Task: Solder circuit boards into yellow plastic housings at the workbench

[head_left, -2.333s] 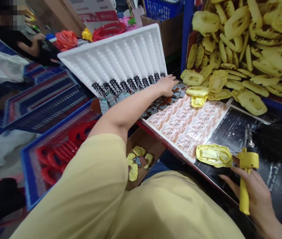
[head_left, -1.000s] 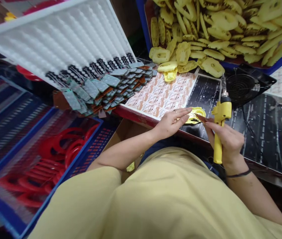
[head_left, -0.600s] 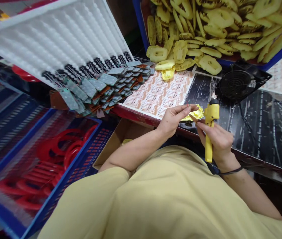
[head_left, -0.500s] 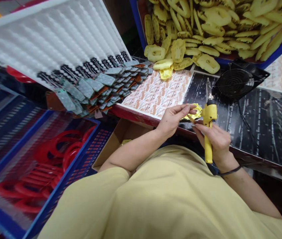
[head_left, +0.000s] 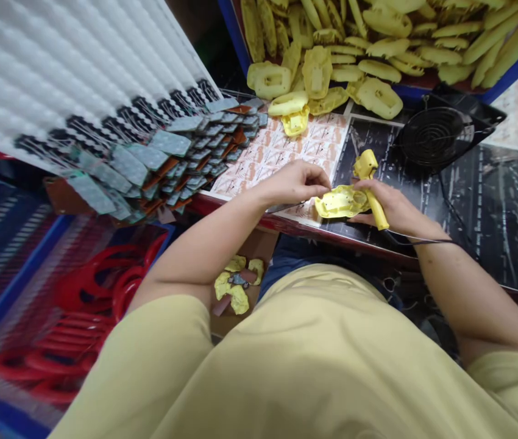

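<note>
The left arm (head_left: 204, 238) stretches forward, elbow bent, the left hand (head_left: 293, 183) back uppermost with fingers (head_left: 317, 175) curled down. The right arm (head_left: 473, 280) angles inward, the right hand (head_left: 393, 204) near the left, its grip closed.

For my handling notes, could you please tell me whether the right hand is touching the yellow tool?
Touching: the head view shows the right hand closed across the yellow tool, just below its head.

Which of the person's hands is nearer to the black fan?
Right. The right hand, holding the yellow tool, is below and left of the black fan in view; the left hand is farther left, by the yellow shell.
</note>
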The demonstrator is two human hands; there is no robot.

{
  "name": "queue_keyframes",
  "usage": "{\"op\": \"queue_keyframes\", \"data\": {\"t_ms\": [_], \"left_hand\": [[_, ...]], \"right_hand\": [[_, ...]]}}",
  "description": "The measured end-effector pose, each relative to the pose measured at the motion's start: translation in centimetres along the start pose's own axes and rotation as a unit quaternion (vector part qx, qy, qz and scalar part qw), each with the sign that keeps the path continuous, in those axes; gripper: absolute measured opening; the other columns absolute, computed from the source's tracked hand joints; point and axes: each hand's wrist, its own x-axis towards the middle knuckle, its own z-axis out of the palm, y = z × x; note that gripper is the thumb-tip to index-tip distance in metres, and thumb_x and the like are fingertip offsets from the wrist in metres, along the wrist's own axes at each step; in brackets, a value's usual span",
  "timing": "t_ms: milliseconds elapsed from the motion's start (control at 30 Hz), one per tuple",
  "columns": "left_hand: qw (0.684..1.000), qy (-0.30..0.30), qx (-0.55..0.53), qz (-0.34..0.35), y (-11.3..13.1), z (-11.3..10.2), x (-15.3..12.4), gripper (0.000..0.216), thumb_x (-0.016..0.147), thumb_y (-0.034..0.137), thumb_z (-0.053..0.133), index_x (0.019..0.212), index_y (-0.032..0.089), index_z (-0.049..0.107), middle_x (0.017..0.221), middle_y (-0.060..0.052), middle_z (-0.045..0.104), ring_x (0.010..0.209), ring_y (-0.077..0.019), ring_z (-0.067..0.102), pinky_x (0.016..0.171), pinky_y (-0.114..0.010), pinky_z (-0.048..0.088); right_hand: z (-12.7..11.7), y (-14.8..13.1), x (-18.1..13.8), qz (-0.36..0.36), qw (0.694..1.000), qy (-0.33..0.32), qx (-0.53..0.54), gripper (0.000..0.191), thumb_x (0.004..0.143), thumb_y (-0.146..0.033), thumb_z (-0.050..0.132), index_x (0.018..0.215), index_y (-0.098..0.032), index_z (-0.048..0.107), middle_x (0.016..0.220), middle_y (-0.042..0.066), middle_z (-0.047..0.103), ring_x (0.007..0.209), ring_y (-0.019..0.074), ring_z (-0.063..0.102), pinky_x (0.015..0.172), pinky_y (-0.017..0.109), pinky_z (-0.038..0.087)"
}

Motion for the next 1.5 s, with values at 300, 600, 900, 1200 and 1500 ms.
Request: {"op": "queue_keyframes", "data": {"t_ms": [300,600,900,1200,1500], "left_hand": [[0.976,0.005,0.208,0.065,-1.4,5.5,1.8,0.015,0.093,0.014,0.07,0.101,0.016,0.083,0.098,-0.007,0.082,0.094,-0.0211,0.075,0.092,-0.034,0.056],[0.967,0.04,0.24,0.08,-1.9,6.3,1.2,0.016,0.1,0.02,0.064,0.103,0.018,0.08,0.111,-0.009,0.082,0.11,-0.0267,0.075,0.106,-0.044,0.058],[0.971,0.042,0.23,0.045,-1.9,6.6,0.8,0.015,0.097,0.015,0.066,0.106,0.018,0.078,0.125,-0.009,0.083,0.122,-0.0286,0.076,0.112,-0.047,0.058],[0.965,0.062,0.247,0.058,-2.0,6.4,0.3,0.013,0.098,0.016,0.067,0.105,0.019,0.078,0.124,-0.008,0.084,0.122,-0.0276,0.076,0.112,-0.047,0.058],[0.963,0.032,0.249,0.098,-2.4,6.3,0.4,0.011,0.097,0.013,0.067,0.097,0.019,0.077,0.131,-0.009,0.082,0.126,-0.0274,0.073,0.116,-0.049,0.054]], "right_hand": [[1.0,-4.4,-5.9,0.046,0.979,0.142,-0.138,0.048,0.097,-0.044,0.08,0.138,-0.027,0.061,0.13,0.012,0.08,0.115,0.0325,0.077,0.11,0.052,0.055],[1.6,-3.4,-6.1,0.028,0.979,0.158,-0.126,0.043,0.1,-0.045,0.078,0.137,-0.028,0.064,0.124,0.01,0.081,0.106,0.0298,0.078,0.102,0.046,0.059],[2.0,-3.2,-6.0,-0.002,0.97,0.183,-0.163,0.033,0.103,-0.045,0.075,0.129,-0.026,0.069,0.106,0.008,0.081,0.09,0.0258,0.075,0.084,0.039,0.057],[2.0,-3.2,-6.3,0.079,0.952,0.277,-0.103,0.017,0.106,-0.043,0.07,0.109,-0.028,0.077,0.099,0.005,0.085,0.084,0.0229,0.08,0.081,0.035,0.063],[1.4,-4.1,-6.4,0.096,0.961,0.251,-0.069,0.023,0.106,-0.047,0.068,0.1,-0.029,0.082,0.09,0.003,0.085,0.073,0.0217,0.08,0.072,0.034,0.066]]}}
